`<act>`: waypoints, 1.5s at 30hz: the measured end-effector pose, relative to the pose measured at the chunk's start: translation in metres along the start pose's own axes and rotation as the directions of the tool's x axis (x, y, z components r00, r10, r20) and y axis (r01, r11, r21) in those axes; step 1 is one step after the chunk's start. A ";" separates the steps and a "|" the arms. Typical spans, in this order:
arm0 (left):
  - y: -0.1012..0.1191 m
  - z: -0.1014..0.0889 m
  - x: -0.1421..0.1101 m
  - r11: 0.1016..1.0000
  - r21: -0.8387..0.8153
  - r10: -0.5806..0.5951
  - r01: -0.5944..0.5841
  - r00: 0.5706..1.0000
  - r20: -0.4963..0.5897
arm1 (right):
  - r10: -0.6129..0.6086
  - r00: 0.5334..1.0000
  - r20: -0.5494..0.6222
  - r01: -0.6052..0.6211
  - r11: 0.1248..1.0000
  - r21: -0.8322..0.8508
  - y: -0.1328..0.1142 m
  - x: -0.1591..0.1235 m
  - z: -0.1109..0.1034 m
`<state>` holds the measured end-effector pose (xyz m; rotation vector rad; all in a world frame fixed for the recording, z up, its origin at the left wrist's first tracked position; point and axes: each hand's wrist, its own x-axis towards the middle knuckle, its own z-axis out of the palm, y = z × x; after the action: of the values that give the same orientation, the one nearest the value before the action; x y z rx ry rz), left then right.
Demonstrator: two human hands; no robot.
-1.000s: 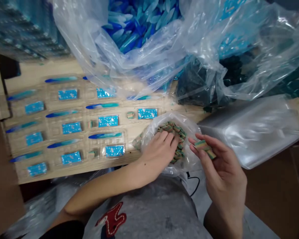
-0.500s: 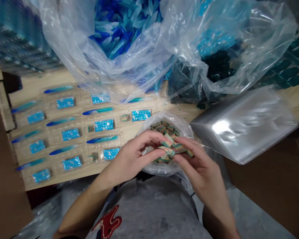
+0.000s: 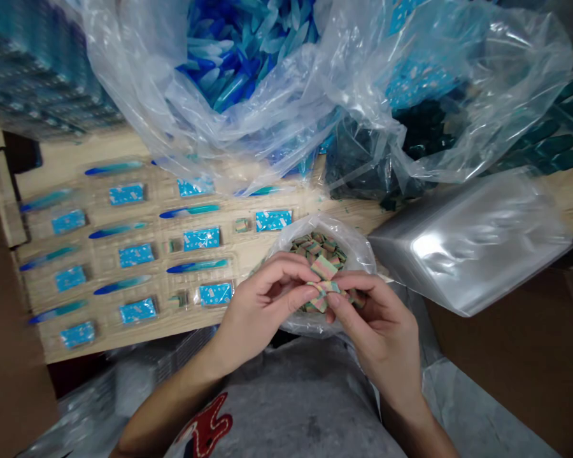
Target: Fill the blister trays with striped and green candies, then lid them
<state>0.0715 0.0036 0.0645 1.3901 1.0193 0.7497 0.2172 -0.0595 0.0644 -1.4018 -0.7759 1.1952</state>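
Observation:
My left hand (image 3: 255, 313) pinches small square pieces (image 3: 324, 268) striped in pink, green and yellow, between thumb and fingers. Meeting it from the other side, my right hand (image 3: 381, 331) has its thumb and fingertips closed on the same cluster. Both hands are over a clear plastic bag (image 3: 359, 253) holding many similar striped squares (image 3: 310, 245). Some pieces show beneath my right fingers, and whether they are held cannot be made out. Left of the bag lie clear plastic trays (image 3: 233, 267) with blue pens (image 3: 193, 266) and blue dotted packets (image 3: 216, 294); a few also hold a striped square (image 3: 241, 225).
Behind the trays stands a big clear bag (image 3: 138, 83) of blue pen-shaped pieces (image 3: 253, 51). Another bag (image 3: 496, 89) holds blue packets and dark green pieces. A stack of clear sleeves (image 3: 482, 242) lies on the right. Stacked trays (image 3: 38, 76) rise at far left.
My right fingertips have closed in toward my left ones over the striped squares. A flat square now stands up more plainly between them. The trays have not changed.

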 end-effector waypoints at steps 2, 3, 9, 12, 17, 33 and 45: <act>-0.001 0.002 -0.001 1.000 -0.023 -0.006 0.005 0.999 -0.031 | -0.017 1.000 -0.023 0.017 1.000 0.003 0.001 0.000 0.002; -0.001 0.003 -0.001 1.000 -0.010 0.008 -0.008 0.999 -0.049 | -0.019 0.999 -0.031 0.019 1.000 -0.004 0.002 0.000 0.003; -0.001 0.002 -0.008 0.928 0.303 0.238 -0.216 0.971 -0.036 | -0.057 0.997 -0.046 0.047 0.981 -0.189 0.006 0.000 0.002; -0.001 0.002 -0.009 0.865 0.391 0.318 -0.315 0.946 0.058 | -0.149 0.989 0.023 0.149 0.938 -0.312 0.007 -0.001 -0.001; -0.003 0.002 -0.007 0.843 0.438 0.307 -0.313 0.948 0.087 | -0.212 0.974 0.086 0.228 0.887 -0.401 0.003 -0.003 -0.005; 0.001 -0.005 -0.009 0.977 0.186 0.098 -0.102 0.995 0.031 | -0.123 0.992 0.021 0.125 0.962 -0.243 0.002 -0.003 -0.008; -0.003 -0.005 -0.016 0.958 0.222 0.161 -0.184 0.980 0.116 | -0.020 1.000 -0.010 0.020 0.999 -0.045 -0.003 0.001 -0.004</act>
<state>0.0602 -0.0086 0.0637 1.7189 0.9399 0.6990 0.2215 -0.0589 0.0665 -1.4330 -0.8121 1.1604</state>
